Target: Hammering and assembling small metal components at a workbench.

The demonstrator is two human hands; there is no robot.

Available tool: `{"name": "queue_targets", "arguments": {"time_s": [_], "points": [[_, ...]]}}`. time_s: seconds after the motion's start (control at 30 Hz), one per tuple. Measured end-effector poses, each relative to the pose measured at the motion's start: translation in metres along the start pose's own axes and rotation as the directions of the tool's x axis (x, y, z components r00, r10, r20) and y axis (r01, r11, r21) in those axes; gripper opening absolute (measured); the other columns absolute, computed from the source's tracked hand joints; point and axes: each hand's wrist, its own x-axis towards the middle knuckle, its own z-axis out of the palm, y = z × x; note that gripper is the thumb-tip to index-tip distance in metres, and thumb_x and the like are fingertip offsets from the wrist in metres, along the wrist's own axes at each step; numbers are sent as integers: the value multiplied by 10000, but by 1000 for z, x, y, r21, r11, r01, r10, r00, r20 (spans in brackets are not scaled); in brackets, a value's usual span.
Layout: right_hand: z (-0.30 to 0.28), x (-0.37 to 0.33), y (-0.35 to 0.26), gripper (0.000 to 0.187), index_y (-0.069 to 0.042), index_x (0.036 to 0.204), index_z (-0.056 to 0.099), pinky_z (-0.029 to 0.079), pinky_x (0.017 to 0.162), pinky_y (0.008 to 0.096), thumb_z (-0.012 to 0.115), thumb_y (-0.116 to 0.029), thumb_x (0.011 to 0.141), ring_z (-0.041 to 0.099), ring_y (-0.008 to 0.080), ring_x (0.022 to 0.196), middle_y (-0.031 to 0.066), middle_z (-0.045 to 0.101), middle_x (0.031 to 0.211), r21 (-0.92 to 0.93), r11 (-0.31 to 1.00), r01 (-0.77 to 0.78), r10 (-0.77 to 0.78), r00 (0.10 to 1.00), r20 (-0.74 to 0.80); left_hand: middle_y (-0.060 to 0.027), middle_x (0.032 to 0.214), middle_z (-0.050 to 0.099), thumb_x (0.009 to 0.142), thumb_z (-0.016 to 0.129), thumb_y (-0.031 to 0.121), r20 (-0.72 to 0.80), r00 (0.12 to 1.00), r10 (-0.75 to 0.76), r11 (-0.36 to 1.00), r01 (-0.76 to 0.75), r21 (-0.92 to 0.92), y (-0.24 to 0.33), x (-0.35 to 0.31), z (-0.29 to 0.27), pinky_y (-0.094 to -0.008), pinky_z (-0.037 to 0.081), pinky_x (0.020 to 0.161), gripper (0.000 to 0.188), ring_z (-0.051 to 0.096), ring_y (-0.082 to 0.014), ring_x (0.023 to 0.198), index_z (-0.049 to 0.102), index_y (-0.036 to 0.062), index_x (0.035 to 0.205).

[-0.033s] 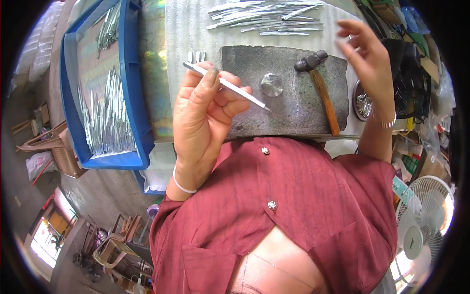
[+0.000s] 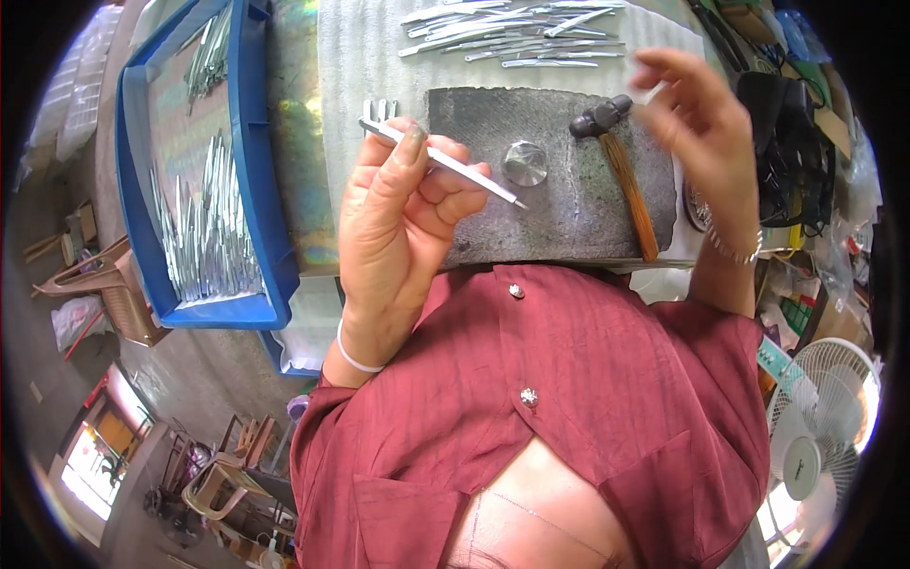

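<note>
Left of the hammer, your left hand clamps 1 slim pale rod, while right of the hammer your blurred right hand curls, its grip impossible to tell.

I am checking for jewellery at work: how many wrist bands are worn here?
2: a white band at the wrist of the left hand, which holds a slim rod, and a silver band at that of the right hand. Others may hide under the sleeves.

smooth rod, rough matt slab, wooden hammer handle, glossy metal-looking disc
</note>
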Motion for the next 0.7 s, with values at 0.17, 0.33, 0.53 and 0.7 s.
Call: {"name": "queue_targets", "arguments": {"time_s": [0.17,0.33,0.53,0.7], "points": [[55,-20,-37,332,-24,1085,612,422,541,162,679,44,767,507,27,639,36,599,888,497,858,130,-198,976,87,-132,954,618,930,537,124,24,989,-148,988,149,-31,-15,5,5,-355,588,713,116,665,-260,869,507,67,1028],[59,-25,-47,146,37,1000,619,401,526,155,616,11,856,508,34,617,30,594,810,715,699,6,-85,994,74,-115,807,655,896,586,74,101,966,-240,970,234,67,-13,-3,-8,-308,568,711,96,665,-191,759,530,29,961],[66,-27,-59,124,27,957,617,383,504,154,616,-74,884,502,22,581,5,585,710,748,568,-343,102,931,349,-43,799,642,852,643,21,138,959,-247,749,99,655,-8,-33,0,-200,483,636,109,590,-60,711,560,-11,915],[76,-27,-60,122,33,921,585,459,543,182,634,-65,869,575,60,633,30,596,739,791,415,-450,128,890,439,-47,791,650,879,613,36,191,966,-173,679,-23,734,-6,-36,-3,-207,481,618,98,588,-60,700,546,-16,928]]}}
